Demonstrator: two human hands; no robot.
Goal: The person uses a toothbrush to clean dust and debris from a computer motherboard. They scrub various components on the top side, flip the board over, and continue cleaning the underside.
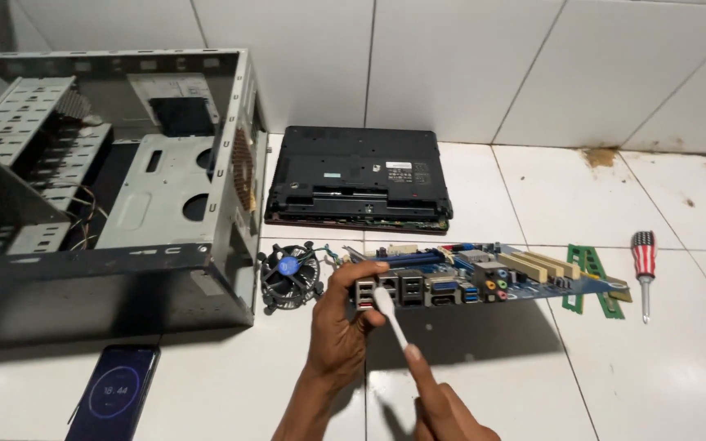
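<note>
The person's got a blue motherboard (pixel 484 276) propped up on its edge over the white tiled floor (pixel 230 384), rear port block facing the camera. The left hand (pixel 338 327) is gripping the board at its left end, thumb hooked over the top near the ports and fingers wrapped around the metal port cluster. The right hand (pixel 443 412) comes in from the bottom edge, pinched closed on the handle of a white toothbrush (pixel 391 318), with the brush head sitting right against the ports next to the left thumb.

Just left of the board, a round black CPU cooler fan (pixel 289 276) lies flat on the tiles, close to the corner of an opened grey PC case (pixel 100 188) that has loose wires showing inside. Behind the board, a black laptop (pixel 359 175) lies upside down against the tiled wall. Off the board's right end are two green RAM sticks (pixel 594 278) lying side by side, partly tucked behind it, and further right a screwdriver (pixel 644 273) with a striped handle, tip pointing toward the camera. A smartphone (pixel 114 392) with a lit timer-style screen lies on the floor at bottom left, in front of the case.
</note>
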